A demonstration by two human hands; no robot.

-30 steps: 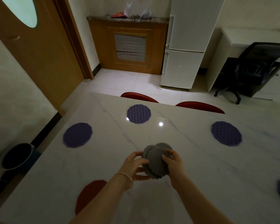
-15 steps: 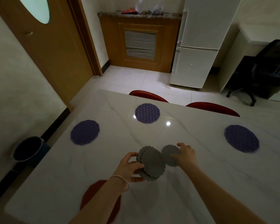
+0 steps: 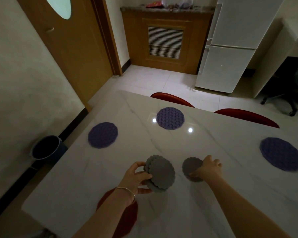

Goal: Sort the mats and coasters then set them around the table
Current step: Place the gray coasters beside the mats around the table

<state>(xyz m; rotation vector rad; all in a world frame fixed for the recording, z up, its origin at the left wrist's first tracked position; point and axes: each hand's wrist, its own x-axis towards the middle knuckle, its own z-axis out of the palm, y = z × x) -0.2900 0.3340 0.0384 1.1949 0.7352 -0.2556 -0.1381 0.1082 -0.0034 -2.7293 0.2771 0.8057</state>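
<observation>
I see my left hand (image 3: 136, 177) curled around a fanned stack (image 3: 159, 173) of grey scalloped coasters, thumb over the near face and fingers behind, held just above the marble bench (image 3: 230, 194). I cannot tell how many coasters it holds. My right hand (image 3: 207, 167) grips 1 grey coaster (image 3: 191, 166) by its right edge, fingers wrapped over it, low over the bench and just right of the stack without touching it. I cannot tell whether that coaster rests on the surface.

3 purple mats lie flat on the bench: 1 mat (image 3: 103, 134) at the left end, 1 far mat (image 3: 170, 118) in front of a red chair (image 3: 172, 98), and 1 right mat (image 3: 280, 156) well apart from my right hand. A red mat (image 3: 124, 219) lies at the near edge, partly under my left forearm, which wears a thin bangle (image 3: 127, 193).
</observation>
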